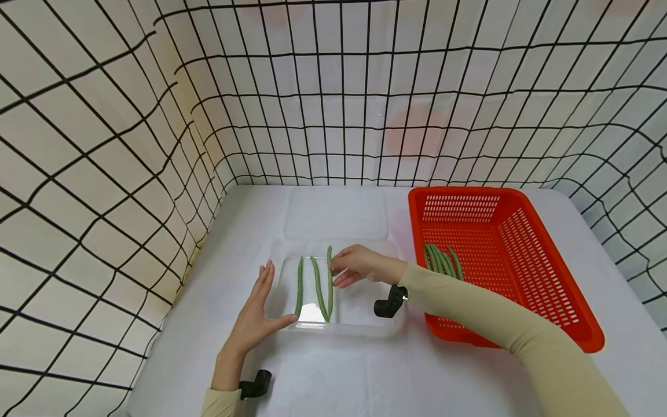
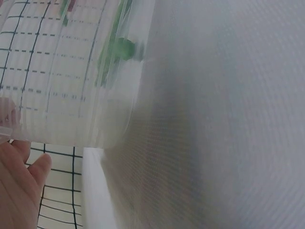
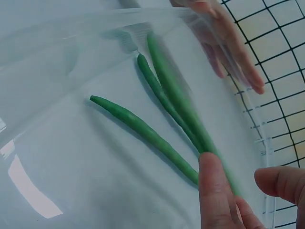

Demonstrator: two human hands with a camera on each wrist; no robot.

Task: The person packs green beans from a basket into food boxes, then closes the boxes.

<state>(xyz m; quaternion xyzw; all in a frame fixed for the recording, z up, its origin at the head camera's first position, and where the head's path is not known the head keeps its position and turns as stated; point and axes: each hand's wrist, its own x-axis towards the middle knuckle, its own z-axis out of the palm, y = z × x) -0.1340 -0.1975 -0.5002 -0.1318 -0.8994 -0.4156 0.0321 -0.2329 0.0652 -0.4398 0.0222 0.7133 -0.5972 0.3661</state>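
Over the clear plastic container [image 1: 365,324], my right hand [image 1: 359,263] holds a green bean [image 1: 330,272] upright in the head view, with its fingertips at the bean's right side. From the right wrist, this brighter bean [image 3: 178,98] runs down behind a finger, with the thumb tip beside it. Two more green beans lie in the container to its left: a curved one [image 1: 319,286] and a straighter one [image 1: 299,286]. My left hand [image 1: 255,318] spreads at the container's left side, thumb tip by the near-left corner and fingers straight.
A red perforated basket [image 1: 521,249] stands at the right under the right forearm, with several green beans [image 1: 440,260] at its left side. A clear flat lid [image 1: 336,214] lies behind the container. Black netting [image 1: 341,92] surrounds the back and sides of the white table [image 1: 333,376].
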